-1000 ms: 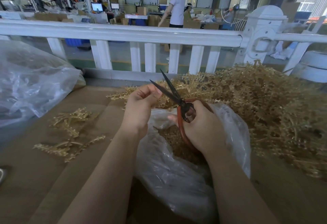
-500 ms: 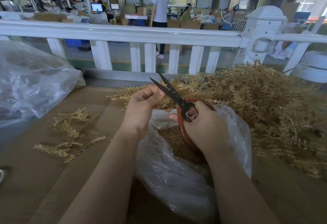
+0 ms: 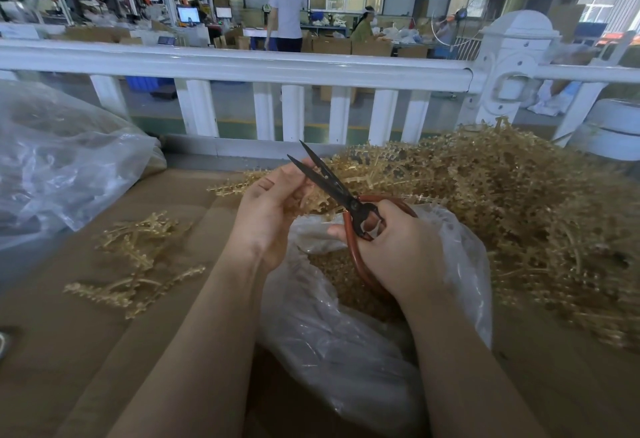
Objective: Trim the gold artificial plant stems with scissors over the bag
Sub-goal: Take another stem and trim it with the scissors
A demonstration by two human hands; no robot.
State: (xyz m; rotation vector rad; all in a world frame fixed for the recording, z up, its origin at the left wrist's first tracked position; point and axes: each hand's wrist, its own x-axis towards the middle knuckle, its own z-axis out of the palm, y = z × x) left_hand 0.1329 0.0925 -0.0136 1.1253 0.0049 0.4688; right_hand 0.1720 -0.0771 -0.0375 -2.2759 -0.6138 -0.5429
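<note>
Left fingers (image 3: 277, 181) curl round a gold stem (image 3: 311, 200), which now shows below the hand – a second ago it was hidden. Right hand (image 3: 398, 247) grips the scissors (image 3: 332, 185) by the red loops; blades less spread than before, tips by the left fingertips. A snip looks underway, over the bag (image 3: 346, 340) at the worktop's near edge. Trimmed stems (image 3: 135, 264) lie left, untrimmed pile (image 3: 519, 212) right.

We have one head-worn wide-angle view, looking forward and down, close above both grips over the cardboard surface (image 3: 86, 351), white railing (image 3: 242, 69) beyond.
</note>
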